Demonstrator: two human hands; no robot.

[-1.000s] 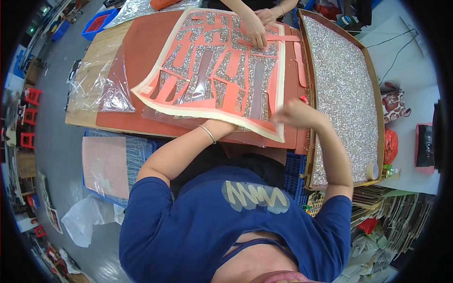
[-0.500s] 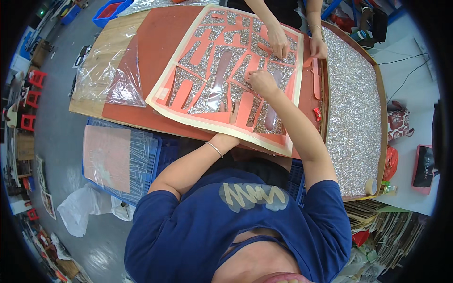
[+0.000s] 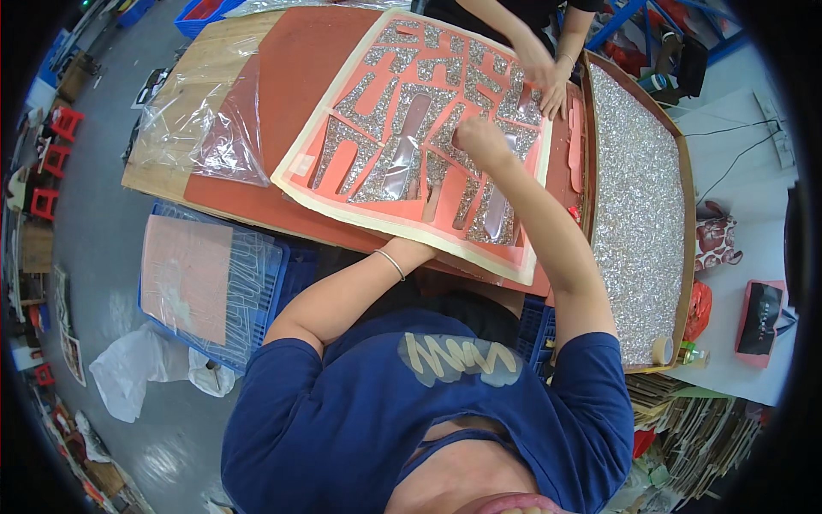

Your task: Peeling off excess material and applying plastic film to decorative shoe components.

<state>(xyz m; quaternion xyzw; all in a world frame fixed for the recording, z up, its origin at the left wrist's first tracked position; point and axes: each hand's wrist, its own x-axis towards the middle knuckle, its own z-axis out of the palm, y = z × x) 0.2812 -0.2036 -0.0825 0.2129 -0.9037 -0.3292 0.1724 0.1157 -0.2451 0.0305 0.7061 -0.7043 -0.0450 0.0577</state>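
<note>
A large sheet [image 3: 295, 193] with a cream border, coral film and glittery silver cut shapes lies over the near side of the table. My left hand [image 3: 409, 252] is at its near edge, with the fingers hidden beneath. My right hand [image 3: 481, 141] is closed over the middle of the sheet, fingertips down among the glitter shapes. Whatever it pinches is hidden. Glossy clear strips [image 3: 401, 158] lie across some cutouts. Opposite me, a co-worker's one hand [image 3: 537, 64] is over the far right part, and their other hand [image 3: 555, 98] rests at the right edge.
Clear plastic film [image 3: 227, 141] lies on the table's left part. A glitter-covered panel [image 3: 638, 214] in a brown frame stands to the right, with a tape roll [image 3: 662, 350] at its corner. Coral strips [image 3: 575, 150] lie between. Below left is a blue crate [image 3: 278, 278].
The co-worker's hands have come together at the sheet's right edge; the coral strip one held no longer shows in it. My right hand has shifted slightly; my left stays at the near edge.
</note>
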